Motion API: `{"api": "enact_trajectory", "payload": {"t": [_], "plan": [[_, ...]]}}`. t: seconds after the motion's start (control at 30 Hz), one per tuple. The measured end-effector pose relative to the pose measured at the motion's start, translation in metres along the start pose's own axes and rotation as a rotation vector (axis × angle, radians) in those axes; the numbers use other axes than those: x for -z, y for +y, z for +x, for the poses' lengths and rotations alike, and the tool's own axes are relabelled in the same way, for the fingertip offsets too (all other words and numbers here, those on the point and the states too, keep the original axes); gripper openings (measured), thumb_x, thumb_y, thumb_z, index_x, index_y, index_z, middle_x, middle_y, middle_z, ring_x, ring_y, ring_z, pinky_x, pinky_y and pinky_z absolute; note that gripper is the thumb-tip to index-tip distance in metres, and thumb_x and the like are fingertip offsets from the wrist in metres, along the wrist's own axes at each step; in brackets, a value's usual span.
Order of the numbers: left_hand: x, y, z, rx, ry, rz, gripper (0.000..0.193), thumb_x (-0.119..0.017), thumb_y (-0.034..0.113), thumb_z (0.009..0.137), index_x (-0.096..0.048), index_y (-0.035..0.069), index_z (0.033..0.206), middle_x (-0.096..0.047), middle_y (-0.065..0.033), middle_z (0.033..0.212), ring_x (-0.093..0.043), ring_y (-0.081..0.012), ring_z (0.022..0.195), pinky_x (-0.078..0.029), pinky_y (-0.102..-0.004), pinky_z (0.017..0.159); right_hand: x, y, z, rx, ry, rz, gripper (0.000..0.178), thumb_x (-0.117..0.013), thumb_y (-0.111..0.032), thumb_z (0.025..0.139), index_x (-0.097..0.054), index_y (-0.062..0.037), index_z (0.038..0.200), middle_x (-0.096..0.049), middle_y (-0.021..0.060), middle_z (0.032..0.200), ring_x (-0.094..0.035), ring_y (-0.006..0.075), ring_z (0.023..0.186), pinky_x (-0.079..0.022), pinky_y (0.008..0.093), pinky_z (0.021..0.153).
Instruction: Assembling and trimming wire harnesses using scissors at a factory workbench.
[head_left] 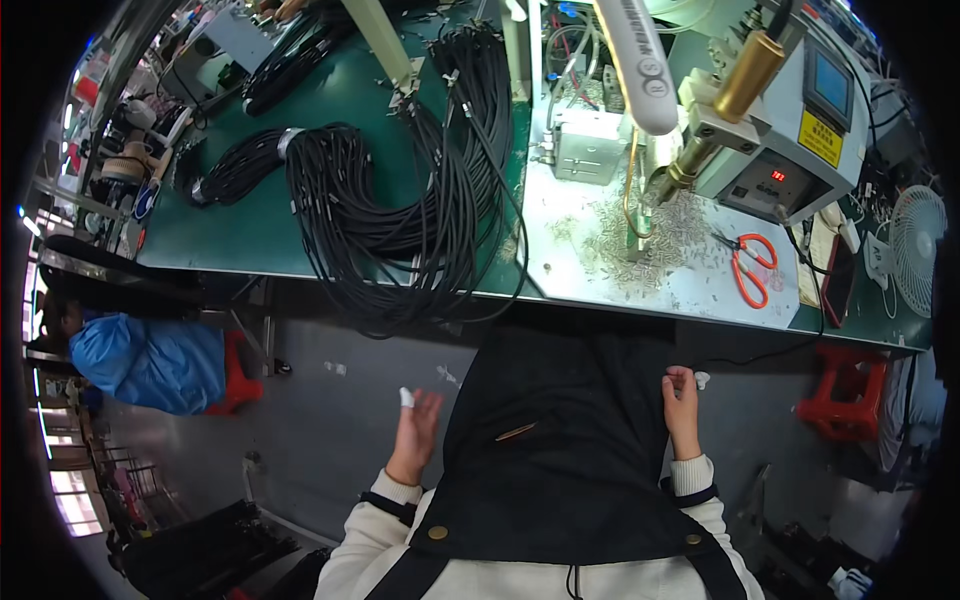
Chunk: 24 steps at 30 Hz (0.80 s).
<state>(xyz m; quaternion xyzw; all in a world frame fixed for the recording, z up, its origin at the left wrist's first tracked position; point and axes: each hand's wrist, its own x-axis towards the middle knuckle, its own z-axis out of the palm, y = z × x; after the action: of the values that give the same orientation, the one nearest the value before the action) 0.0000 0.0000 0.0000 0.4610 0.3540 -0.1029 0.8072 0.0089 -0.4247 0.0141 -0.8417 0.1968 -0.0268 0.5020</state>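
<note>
The left hand [415, 430] is open, fingers apart, with a white cover [406, 397] on one digit; the right hand [682, 405] is loosely curled, seemingly empty — both clear of the table [228, 238]. Black cables [385, 215] lie on its left part, some drooping over the front edge. Metal bits [650, 245] litter the pale plate [585, 288] — how many cables are done or left cannot be told.

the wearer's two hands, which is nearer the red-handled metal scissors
The right hand, right of the black cloth apron; the left hand, left of it, is farther away.
</note>
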Motion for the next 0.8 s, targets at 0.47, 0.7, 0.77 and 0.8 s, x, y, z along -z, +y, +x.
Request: {"api": "enact_trajectory", "payload": {"t": [0.47,0.7,0.77,0.8], "plan": [[-0.029,0.016,-0.027,0.437,-0.343,-0.327,0.075,-0.037,0.059,0.08,-0.016,0.007,0.13,-0.034,-0.0158,0.13,-0.04,-0.0287,0.114,-0.027,-0.0429,0.099,-0.01,0.0,0.0,-0.003,0.078,-0.007,0.012,-0.051,-0.008,0.082,-0.047,-0.0025,0.092,-0.051,0.0055,0.082,-0.05,0.0133,0.077,-0.041,0.025,0.072],[-0.058,0.12,-0.06,0.261,-0.578,0.523,0.048,-0.044,0.039,0.086,-0.043,-0.001,0.113,-0.052,-0.0184,0.109,-0.054,-0.027,0.098,-0.05,-0.0337,0.07,-0.008,0.003,0.005,-0.019,0.053,0.016,0.012,-0.052,-0.008,0.082,-0.047,-0.0027,0.091,-0.051,0.0048,0.08,-0.05,0.0123,0.074,-0.041,0.0242,0.069],[-0.077,0.159,-0.066,-0.221,-0.433,0.678,0.041,-0.051,0.033,0.084,-0.049,0.0,0.107,-0.057,-0.0162,0.097,-0.058,-0.0235,0.09,-0.05,-0.0267,0.052,-0.007,0.001,0.006,-0.021,0.04,-0.001,0.011,-0.052,-0.008,0.081,-0.047,-0.0026,0.09,-0.051,0.0045,0.08,-0.049,0.0119,0.072,-0.041,0.0239,0.068],[-0.081,0.166,-0.064,-0.458,-0.321,0.661,0.046,-0.055,0.034,0.08,-0.047,0.0,0.11,-0.056,-0.0153,0.099,-0.057,-0.0232,0.093,-0.048,-0.0293,0.061,-0.007,0.0,0.007,-0.016,0.045,0.0,0.011,-0.052,-0.008,0.081,-0.047,-0.0026,0.09,-0.051,0.0045,0.08,-0.049,0.0119,0.072,-0.041,0.0239,0.068]]}}
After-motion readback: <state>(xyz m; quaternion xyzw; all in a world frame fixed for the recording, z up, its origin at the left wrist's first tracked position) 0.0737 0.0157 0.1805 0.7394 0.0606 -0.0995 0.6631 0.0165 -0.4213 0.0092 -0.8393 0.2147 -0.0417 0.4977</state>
